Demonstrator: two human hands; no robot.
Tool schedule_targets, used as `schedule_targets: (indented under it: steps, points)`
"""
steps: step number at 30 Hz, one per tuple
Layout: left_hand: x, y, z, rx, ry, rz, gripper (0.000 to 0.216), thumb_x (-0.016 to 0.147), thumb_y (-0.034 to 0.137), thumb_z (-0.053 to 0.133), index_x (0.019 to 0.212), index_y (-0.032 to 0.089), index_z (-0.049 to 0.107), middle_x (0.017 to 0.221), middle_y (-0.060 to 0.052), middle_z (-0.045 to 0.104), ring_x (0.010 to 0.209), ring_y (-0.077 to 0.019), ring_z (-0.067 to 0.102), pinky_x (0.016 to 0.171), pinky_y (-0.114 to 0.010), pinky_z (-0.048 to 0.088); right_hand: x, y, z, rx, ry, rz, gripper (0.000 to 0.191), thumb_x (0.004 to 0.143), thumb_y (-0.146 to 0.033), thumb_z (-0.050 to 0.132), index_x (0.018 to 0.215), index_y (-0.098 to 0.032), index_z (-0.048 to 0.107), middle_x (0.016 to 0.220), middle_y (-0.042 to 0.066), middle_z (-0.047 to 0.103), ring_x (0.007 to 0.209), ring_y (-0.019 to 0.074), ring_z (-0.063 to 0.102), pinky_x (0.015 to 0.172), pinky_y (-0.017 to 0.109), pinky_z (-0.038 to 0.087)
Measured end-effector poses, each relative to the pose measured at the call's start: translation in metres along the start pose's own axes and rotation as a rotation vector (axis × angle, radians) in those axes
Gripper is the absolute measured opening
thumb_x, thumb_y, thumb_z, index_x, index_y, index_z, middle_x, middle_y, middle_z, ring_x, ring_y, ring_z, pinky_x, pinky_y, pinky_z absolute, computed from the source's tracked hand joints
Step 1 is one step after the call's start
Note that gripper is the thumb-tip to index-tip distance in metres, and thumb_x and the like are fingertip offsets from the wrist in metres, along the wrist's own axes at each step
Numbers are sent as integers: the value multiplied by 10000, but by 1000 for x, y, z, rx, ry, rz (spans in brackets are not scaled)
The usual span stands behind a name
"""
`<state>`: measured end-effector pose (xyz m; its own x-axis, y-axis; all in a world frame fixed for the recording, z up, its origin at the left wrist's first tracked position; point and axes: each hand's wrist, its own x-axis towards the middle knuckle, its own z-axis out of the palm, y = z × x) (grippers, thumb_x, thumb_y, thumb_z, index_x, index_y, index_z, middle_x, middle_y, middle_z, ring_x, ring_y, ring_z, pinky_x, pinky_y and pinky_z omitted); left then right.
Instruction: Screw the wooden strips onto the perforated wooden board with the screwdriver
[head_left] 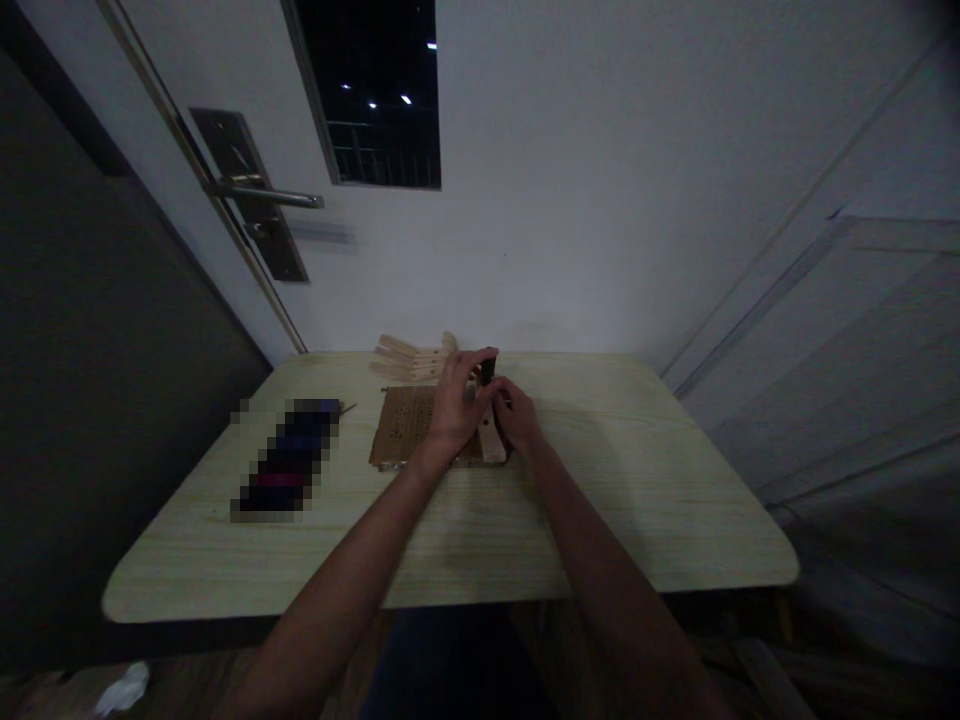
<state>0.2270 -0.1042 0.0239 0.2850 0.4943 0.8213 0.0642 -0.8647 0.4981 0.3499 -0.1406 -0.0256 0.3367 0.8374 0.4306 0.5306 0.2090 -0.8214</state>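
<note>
My left hand [457,405] is closed, with thumb and forefinger around a small black object [488,366] whose exact kind I cannot make out. Close beside it, my right hand [517,415] has its fingers curled and pinched near the base of that object; what they grip is hidden. Between the hands a pale wooden piece [491,442] with small dark holes lies over a brown cardboard sheet [401,425]. The sheet is dotted with small holes, and my left hand covers part of it. Just behind it lie several pale wooden strips fanned out like fingers [412,358].
A blurred dark flat object [289,460] lies on the left of the light wooden table [637,500], with a thin stick [348,408] by its upper corner. The table's far edge meets a white door [562,200] with a metal handle [277,197].
</note>
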Motion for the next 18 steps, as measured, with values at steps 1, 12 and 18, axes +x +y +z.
schedule_targets:
  steps: [1, 12, 18]
  points:
    - [0, 0, 0, -5, 0, -2, 375, 841, 172, 652, 1194, 270, 572, 1045, -45, 608, 914, -160, 583, 790, -313, 531, 0, -1, 0, -4, 0, 1, 155, 878, -266, 413, 872, -245, 567, 864, 46, 674, 816, 202, 616, 784, 340, 474]
    - [-3, 6, -2, -86, -73, -24, 412, 896, 136, 505, 1296, 233, 487, 1208, -92, 609, 1030, -178, 616, 905, -362, 532, -1, -3, -1, -1, -11, 1, 192, 881, -253, 406, 916, -230, 593, 901, 44, 682, 846, 204, 626, 816, 345, 483]
    - [0, 1, -1, 16, 28, 12, 350, 852, 197, 646, 1187, 263, 568, 1044, -53, 577, 910, -157, 570, 793, -316, 537, 0, -1, 0, 8, 2, -7, 182, 876, -251, 407, 899, -235, 586, 894, 49, 681, 834, 202, 617, 807, 347, 478]
